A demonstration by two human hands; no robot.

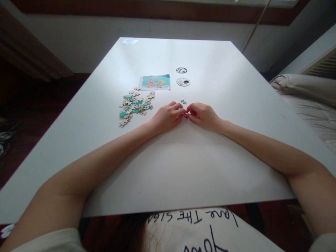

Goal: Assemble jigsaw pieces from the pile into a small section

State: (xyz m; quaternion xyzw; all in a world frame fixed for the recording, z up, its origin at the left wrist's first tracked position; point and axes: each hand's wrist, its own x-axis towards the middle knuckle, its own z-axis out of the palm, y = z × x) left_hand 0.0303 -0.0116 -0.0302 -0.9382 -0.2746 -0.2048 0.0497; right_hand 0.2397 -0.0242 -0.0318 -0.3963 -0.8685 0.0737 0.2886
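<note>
My left hand (170,116) and my right hand (202,115) meet near the middle of the white table, fingertips almost touching. Between them is a small dark puzzle piece (186,116), mostly covered by the fingers of both hands, which are closed in a pinch on it. Just beyond the fingertips lie a few joined teal and yellow puzzle pieces (183,101). To the left of my left hand a loose heap of puzzle pieces (135,106) is spread out, some showing teal print, others their plain beige backs.
A printed picture sheet (154,82) with cartoon figures on teal lies behind the heap. Two round black-and-white items (181,70) (183,82) lie right of it. The white table (178,171) reaches to the wall; a grey padded cover (309,101) is at the right.
</note>
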